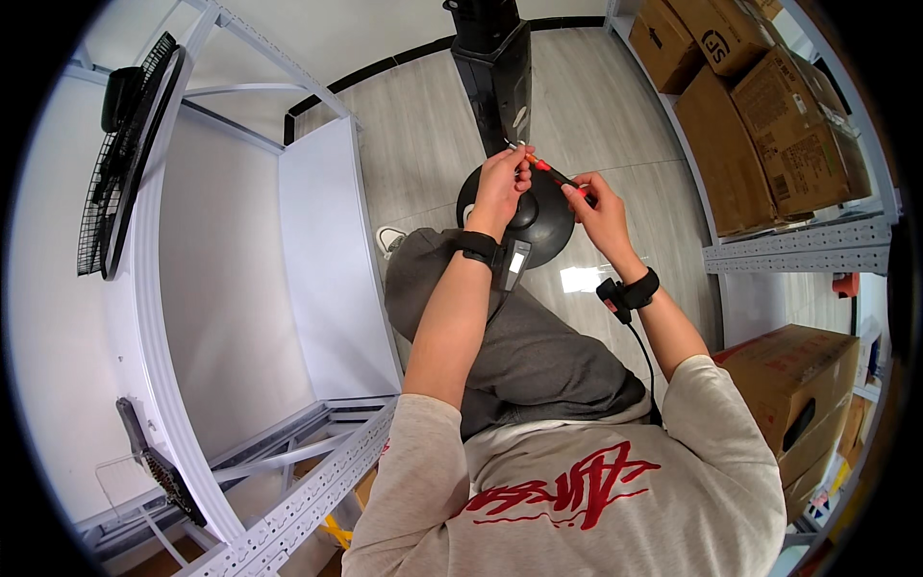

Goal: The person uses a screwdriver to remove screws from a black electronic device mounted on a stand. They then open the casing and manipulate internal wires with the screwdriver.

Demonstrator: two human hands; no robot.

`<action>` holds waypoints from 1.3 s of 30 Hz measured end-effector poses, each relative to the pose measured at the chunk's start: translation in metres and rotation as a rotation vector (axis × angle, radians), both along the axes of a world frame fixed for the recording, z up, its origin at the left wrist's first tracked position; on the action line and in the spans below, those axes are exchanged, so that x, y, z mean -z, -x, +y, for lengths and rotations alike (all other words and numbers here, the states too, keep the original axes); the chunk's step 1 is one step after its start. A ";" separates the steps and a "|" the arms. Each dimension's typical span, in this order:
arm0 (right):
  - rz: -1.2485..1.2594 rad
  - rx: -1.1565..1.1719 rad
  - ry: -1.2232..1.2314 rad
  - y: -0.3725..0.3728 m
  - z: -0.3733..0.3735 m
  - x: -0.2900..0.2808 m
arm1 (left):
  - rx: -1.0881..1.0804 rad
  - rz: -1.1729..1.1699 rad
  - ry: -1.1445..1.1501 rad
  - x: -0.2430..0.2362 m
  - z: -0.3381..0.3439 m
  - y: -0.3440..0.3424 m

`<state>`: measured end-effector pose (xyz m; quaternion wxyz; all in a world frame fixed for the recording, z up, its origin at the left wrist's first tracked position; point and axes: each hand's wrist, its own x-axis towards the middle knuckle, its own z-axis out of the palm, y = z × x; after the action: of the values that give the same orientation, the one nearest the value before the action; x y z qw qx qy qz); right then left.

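Observation:
A black upright column [486, 67] stands on a round black base [548, 236] in front of me, with an oval opening low on its face. My left hand [505, 188] is closed at that opening, fingertips pinched on something small that I cannot make out, beside the front of a red-and-black screwdriver [543, 164]. My right hand [597, 213] is closed around the screwdriver's handle, which angles down to the right from the column. My grey-trousered bent leg [519, 346] lies just below the base.
A white metal shelf [317, 240] stands at my left, holding a black mesh fan part [120, 168]. Racks on my right carry cardboard boxes [726, 154], with another box [793, 365] lower down. Tiled floor [615, 115] surrounds the column, and a white shoe [389, 236] shows beside my leg.

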<state>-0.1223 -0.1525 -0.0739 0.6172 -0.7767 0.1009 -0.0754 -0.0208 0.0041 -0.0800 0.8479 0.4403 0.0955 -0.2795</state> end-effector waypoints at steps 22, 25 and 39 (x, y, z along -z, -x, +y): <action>-0.077 0.056 0.165 -0.003 -0.003 0.007 | -0.020 -0.022 0.003 -0.001 -0.003 0.003; 0.321 -0.096 -0.184 -0.008 -0.019 0.010 | -0.032 -0.024 0.006 0.004 -0.003 0.002; 0.297 -0.053 -0.110 -0.006 -0.012 -0.002 | -0.049 -0.015 0.023 0.006 0.000 -0.001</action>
<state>-0.1167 -0.1642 -0.0720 0.6389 -0.7467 0.1744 0.0620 -0.0203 0.0039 -0.0863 0.8601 0.4301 0.0967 -0.2566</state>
